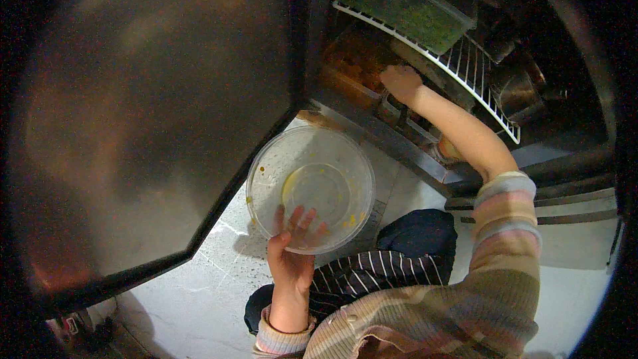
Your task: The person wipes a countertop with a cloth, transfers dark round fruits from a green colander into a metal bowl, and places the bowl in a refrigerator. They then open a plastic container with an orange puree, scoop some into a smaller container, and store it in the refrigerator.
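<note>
In my left hand (294, 254) is a round clear plastic container (319, 192), gripped at its near rim. The thumb lies at the rim and the other fingers show through the plastic beneath. Yellow and brown food bits cling to its surface; whether it is a bowl or a lid I cannot tell. My right hand (402, 82) reaches under a white wire shelf (428, 52) inside an open refrigerated cabinet. It is bent down beside a tray of reddish-orange food (356, 67). Its fingertips are hidden, so what they touch cannot be made out.
On the wire shelf stands a clear bin of green food (418, 15), with a metal pot (518, 92) to its right. The dark-edged cabinet door (164, 124) stands open at left. Below lies a light tiled floor (209, 279). The cabinet's metal sill (398, 144) runs before my right forearm.
</note>
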Motion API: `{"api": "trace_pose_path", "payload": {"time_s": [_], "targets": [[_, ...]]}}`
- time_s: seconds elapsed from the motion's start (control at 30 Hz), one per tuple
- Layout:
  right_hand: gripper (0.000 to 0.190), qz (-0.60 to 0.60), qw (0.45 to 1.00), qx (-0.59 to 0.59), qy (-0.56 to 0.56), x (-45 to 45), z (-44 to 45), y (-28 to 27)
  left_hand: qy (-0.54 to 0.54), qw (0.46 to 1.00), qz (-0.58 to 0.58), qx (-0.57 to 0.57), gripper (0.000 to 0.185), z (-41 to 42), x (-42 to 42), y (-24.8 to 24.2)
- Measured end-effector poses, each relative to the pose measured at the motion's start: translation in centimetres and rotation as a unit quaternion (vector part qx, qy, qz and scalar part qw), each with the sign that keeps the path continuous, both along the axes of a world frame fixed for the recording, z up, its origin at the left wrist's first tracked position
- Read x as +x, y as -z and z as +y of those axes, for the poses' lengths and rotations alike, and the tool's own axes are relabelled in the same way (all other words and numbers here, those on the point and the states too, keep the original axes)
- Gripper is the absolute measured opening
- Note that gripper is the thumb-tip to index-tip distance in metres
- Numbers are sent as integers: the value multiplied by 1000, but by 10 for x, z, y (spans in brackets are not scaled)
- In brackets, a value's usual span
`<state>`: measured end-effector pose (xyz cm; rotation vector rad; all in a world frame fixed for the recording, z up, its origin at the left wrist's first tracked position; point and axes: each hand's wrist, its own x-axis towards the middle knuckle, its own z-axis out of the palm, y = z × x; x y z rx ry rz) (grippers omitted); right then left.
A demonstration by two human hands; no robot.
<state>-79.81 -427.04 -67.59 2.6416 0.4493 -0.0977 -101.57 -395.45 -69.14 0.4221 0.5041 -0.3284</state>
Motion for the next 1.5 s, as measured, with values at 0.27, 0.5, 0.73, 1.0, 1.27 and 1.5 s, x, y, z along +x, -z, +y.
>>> {"api": "trace_pose_path", "payload": {"time_s": [0.27, 0.5, 0.73, 1.0, 1.27, 1.5], "targets": [[18, -44, 951, 191, 239, -44, -11, -29, -8, 1000, 0, -10, 79, 11, 0, 6], [24, -13, 979, 154, 136, -53, -26, -12, 8, 1000, 0, 0, 81, 6, 6, 7], [15, -5, 1000, -2, -2, -33, -7, 22, 15, 1000, 9, 6, 82, 5, 12, 9], [12, -65, 991, 74, 92, -59, -3, -11, 5, 1000, 5, -21, 83, 5, 7, 8], [11, -108, 982, 54, 147, -54, -13, -4, 6, 1000, 10, -14, 86, 4, 5, 3], [10, -26, 998, 11, 57, -46, 16, 29, 9, 1000, 4, -13, 82, 3, 3, 2]]}}
